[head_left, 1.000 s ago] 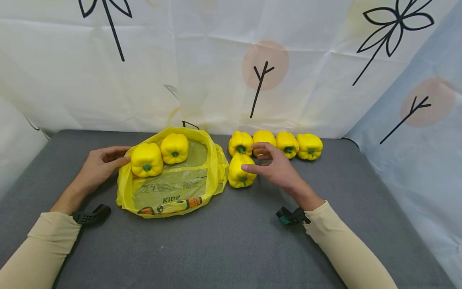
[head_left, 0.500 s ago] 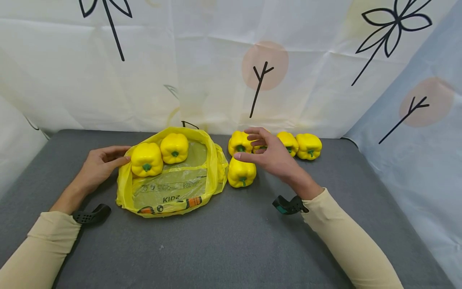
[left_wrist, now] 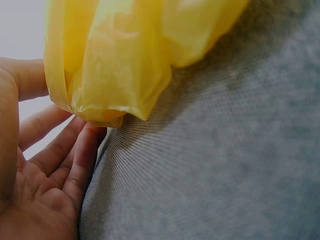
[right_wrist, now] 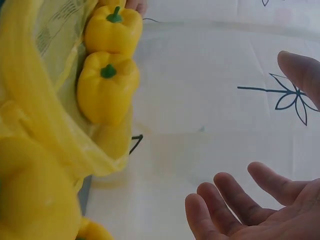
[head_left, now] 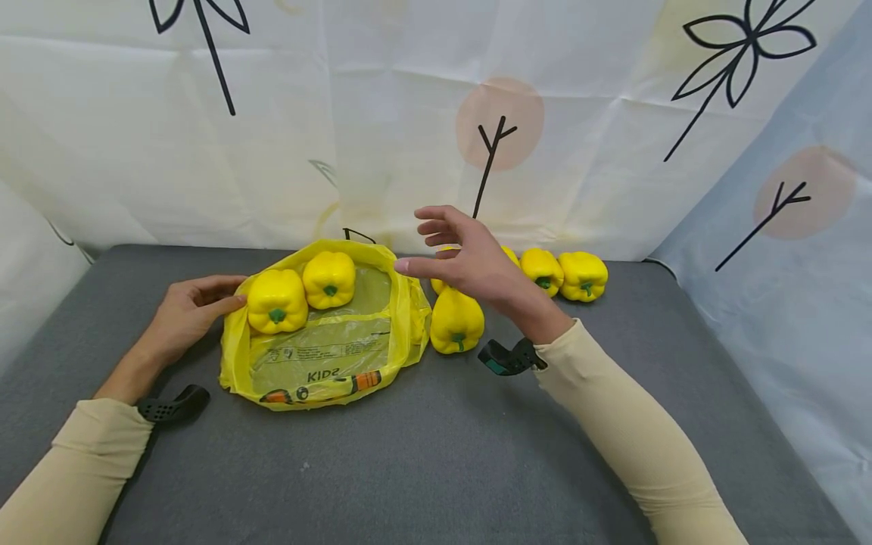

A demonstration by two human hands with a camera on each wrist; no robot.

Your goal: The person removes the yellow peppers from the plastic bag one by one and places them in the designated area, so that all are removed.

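My left hand [head_left: 187,314] holds the left rim of a yellow plastic bag [head_left: 320,393], its fingertips partly hidden by the plastic in the left wrist view. The bag lies with its mouth spread upward, and two yellow bell peppers [head_left: 276,301] sit at its left and back inside. My right hand [head_left: 477,257] hovers with nothing in it, fingers apart, between the bag's right rim and the peppers outside. Just right of the bag stands a front bell pepper [head_left: 457,322]; behind it, a back-row pepper is mostly covered by the right hand.
More yellow bell peppers [head_left: 583,276] continue the back row to the right. Everything lies on a grey cloth-covered table [head_left: 381,469]. A white printed curtain [head_left: 395,136] rises directly behind the table's far edge.
My right hand has withdrawn from the peppers, rising and moving left toward the bag with nothing in it. The left hand, the bag and the peppers have stayed in place.
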